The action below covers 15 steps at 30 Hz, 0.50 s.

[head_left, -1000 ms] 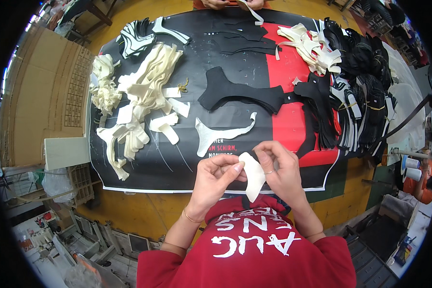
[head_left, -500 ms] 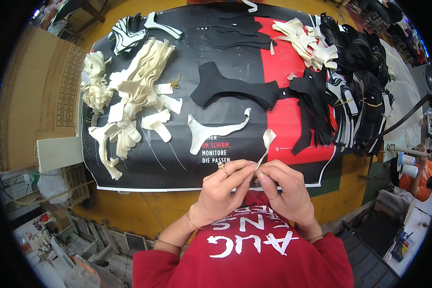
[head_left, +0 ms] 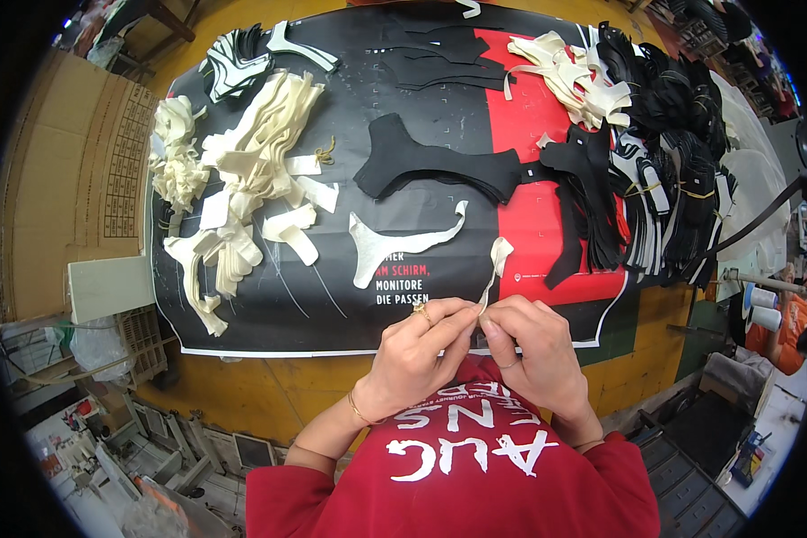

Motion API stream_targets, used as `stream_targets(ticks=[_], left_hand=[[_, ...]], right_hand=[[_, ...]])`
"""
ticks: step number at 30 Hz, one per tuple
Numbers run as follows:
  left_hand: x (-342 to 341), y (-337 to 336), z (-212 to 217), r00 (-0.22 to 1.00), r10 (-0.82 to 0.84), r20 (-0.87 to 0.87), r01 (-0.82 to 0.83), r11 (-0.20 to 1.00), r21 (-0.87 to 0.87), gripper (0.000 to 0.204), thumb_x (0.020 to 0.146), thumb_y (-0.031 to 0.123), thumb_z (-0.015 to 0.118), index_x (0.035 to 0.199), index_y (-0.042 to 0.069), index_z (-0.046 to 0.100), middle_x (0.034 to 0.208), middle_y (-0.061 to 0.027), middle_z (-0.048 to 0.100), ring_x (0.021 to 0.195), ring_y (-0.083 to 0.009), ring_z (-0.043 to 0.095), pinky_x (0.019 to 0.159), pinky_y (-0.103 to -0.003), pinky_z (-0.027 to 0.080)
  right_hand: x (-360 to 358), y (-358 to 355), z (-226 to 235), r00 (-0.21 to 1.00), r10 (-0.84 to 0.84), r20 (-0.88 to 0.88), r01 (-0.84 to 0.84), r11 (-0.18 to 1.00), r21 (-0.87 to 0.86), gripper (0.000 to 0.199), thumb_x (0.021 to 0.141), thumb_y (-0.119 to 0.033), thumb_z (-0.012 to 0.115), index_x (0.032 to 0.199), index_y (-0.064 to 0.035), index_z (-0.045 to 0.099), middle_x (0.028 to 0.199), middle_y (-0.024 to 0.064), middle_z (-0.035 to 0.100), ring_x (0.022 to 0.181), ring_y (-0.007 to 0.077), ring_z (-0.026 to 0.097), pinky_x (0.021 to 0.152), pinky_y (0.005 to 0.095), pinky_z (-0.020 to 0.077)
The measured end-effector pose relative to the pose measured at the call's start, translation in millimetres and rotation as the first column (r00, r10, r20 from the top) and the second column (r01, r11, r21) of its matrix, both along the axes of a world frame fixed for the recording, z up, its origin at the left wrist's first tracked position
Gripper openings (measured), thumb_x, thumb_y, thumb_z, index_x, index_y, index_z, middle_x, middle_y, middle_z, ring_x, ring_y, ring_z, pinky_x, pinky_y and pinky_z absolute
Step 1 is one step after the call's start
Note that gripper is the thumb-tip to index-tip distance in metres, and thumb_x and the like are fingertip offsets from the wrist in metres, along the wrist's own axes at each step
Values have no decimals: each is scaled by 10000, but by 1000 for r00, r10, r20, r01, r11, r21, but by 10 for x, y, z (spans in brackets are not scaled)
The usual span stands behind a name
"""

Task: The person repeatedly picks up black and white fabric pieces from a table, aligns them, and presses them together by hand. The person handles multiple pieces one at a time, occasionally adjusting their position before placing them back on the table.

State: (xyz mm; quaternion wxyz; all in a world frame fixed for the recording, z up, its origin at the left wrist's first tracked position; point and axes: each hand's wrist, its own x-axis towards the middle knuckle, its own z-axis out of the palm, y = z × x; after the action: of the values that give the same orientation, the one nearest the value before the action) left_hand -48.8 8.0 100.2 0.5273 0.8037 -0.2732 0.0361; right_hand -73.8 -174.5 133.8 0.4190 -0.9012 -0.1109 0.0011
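Observation:
A narrow cream fabric piece (head_left: 500, 258) stands up from between my fingertips, its wider end curling away over the table. My left hand (head_left: 426, 348) pinches its lower part, and my right hand (head_left: 531, 348) is closed on it right beside, thumbs and forefingers nearly touching. The fingers hide the lower end of the piece. Just beyond my left hand lies a flat cream Y-shaped fabric piece (head_left: 374, 248) with one long thin arm. Farther away is a stack of black Y-shaped fabric pieces (head_left: 430, 166).
Piles of cream fabric pieces (head_left: 255, 152) cover the table's left side, with black-and-white pieces (head_left: 235, 65) behind. Bundled black pieces (head_left: 690, 193) crowd the right edge, near more black pieces (head_left: 587, 193) and cream pieces (head_left: 569, 79). A cardboard sheet (head_left: 63, 170) stands at left.
Both hands stay almost in place, with small finger movements. The free end of the cream fabric piece has tilted slightly and its fold looks a little different.

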Motion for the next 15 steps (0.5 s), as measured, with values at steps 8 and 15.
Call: stream_targets(ticks=[8, 15], left_hand=[[-7, -23, -14, 991, 24, -135, -41, 992, -123, 208, 840, -42, 718, 1048, -37, 720, 977, -147, 721, 803, -240, 731, 695, -310, 594], [-17, -45, -6, 992, 53, -114, -68, 989, -130, 199, 829, -55, 721, 1027, -38, 730, 971, -147, 730, 821, -231, 737, 709, -301, 590]], right_hand=[[9, -24, -48, 1000, -1, -1, 1, 998, 60, 44, 886, -66, 658, 919, -42, 642, 859, 60, 662, 686, 249, 623, 642, 356, 455], [10, 5, -68, 999, -28, -37, 35, 976, 215, 99, 915, -117, 703, 899, -36, 648, 830, 67, 658, 646, 208, 655, 614, 324, 478]])
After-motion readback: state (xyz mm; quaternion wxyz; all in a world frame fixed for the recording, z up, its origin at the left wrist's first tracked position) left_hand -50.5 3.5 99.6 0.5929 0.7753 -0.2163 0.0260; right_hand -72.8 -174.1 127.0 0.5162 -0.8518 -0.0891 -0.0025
